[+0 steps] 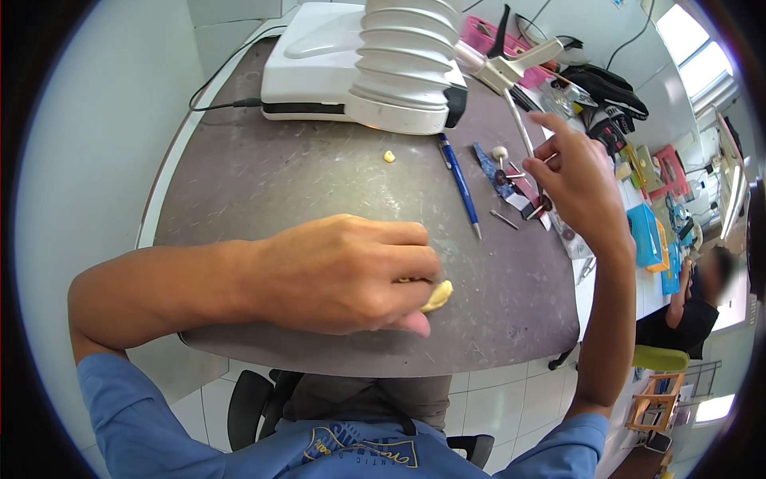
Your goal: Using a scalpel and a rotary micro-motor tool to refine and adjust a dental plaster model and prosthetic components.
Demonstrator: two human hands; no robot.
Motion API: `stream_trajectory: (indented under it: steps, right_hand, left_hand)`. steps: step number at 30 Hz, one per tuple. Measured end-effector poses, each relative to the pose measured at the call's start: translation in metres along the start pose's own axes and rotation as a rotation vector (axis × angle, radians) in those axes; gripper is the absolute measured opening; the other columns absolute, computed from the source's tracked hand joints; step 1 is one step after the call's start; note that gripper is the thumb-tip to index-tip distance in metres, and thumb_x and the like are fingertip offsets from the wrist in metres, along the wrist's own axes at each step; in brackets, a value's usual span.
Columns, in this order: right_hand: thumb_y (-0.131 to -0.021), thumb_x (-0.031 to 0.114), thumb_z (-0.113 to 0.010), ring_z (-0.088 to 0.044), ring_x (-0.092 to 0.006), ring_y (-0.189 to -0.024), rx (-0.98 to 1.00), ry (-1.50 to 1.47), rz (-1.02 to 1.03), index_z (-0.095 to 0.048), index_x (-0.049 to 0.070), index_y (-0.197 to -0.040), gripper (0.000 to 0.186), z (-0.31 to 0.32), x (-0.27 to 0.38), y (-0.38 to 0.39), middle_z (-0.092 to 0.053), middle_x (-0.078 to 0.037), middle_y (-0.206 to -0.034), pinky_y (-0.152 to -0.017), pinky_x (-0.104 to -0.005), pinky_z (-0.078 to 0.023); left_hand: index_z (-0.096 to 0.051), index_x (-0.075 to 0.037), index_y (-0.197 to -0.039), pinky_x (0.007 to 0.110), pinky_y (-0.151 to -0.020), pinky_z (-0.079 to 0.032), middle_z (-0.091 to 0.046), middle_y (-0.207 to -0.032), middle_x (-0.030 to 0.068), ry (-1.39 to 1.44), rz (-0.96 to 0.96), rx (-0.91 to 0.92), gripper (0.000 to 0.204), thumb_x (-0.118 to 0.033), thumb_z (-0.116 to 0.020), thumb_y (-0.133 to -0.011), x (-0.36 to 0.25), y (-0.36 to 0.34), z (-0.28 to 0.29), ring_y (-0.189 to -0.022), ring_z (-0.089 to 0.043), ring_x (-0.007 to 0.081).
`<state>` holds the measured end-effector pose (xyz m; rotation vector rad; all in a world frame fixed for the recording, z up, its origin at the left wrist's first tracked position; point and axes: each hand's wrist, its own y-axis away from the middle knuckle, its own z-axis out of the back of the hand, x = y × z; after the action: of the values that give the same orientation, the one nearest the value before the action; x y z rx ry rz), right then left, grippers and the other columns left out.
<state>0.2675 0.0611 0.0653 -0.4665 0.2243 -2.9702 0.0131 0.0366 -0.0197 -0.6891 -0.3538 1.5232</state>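
Note:
My left hand (343, 275) is closed over a soft-looking yellow lump (437, 297) at the front of the grey-brown table. Part of the lump sticks out past the fingers; the rest is hidden. Farther to the right, my right hand (581, 172) has its thumb and fingers about a slim metal rod-like tool (520, 128). The tool's upper end overlaps a white pistol-shaped device (503, 72), so I cannot tell if they are joined. Beneath that hand lie several small shafted bits (500, 176) on blue and red scraps. A small yellow piece (389, 156) rests farther back.
A blue mechanical pencil (459, 184) and a short metal pin (504, 219) lie between my hands. At the back stands a white machine (315, 72) with a ribbed hose (407, 56) and a cord. A pink basket (479, 36) is behind. Another person (694, 303) sits far right.

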Motion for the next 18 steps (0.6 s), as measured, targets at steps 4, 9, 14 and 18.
stream_trajectory:
  steps: [4,9,14,18]
  right_hand:
    - [-0.082,0.006,-0.067,-0.067,-0.0367,-0.084,0.068,0.276,0.077,-0.062,-0.001,-0.116,0.035,-0.022,-0.011,-0.026,-0.068,-0.022,-0.09,-0.08,-0.0418,-0.051]
    - [-0.082,0.006,-0.069,-0.067,-0.0346,-0.081,-0.21,0.405,0.276,-0.064,0.0,-0.111,0.03,-0.039,0.015,-0.016,-0.067,-0.019,-0.091,-0.074,-0.0426,-0.052]
    - [-0.079,0.002,-0.062,-0.065,-0.0276,-0.078,-0.097,0.089,0.774,-0.067,-0.002,-0.098,0.019,-0.061,0.039,-0.003,-0.064,-0.012,-0.084,-0.062,-0.0356,-0.054]
    - [-0.072,0.007,-0.062,-0.064,-0.028,-0.08,-0.12,0.143,0.946,-0.065,-0.004,-0.08,0.014,-0.092,0.036,-0.014,-0.063,-0.015,-0.084,-0.06,-0.0342,-0.056]
  left_hand:
    - [-0.065,0.002,-0.088,0.029,-0.062,-0.054,-0.061,-0.093,0.0087,0.031,0.002,-0.027,0.027,-0.022,-0.073,-0.077,-0.001,-0.002,0.0,-0.078,-0.06,0.0201]
    - [-0.064,0.001,-0.091,0.03,-0.066,-0.053,-0.06,-0.093,0.0088,0.03,0.043,-0.026,0.023,-0.015,-0.071,-0.077,-0.002,0.004,-0.003,-0.079,-0.059,0.0204]
    - [-0.066,0.001,-0.1,0.032,-0.068,-0.053,-0.061,-0.094,0.0087,0.039,0.122,0.034,0.03,-0.016,-0.073,-0.076,-0.009,-0.005,0.004,-0.079,-0.06,0.0205]
    - [-0.07,-0.003,-0.103,0.033,-0.068,-0.053,-0.064,-0.094,0.0076,0.001,0.242,0.081,0.036,-0.02,-0.078,-0.073,-0.005,-0.004,0.004,-0.081,-0.062,0.0228]
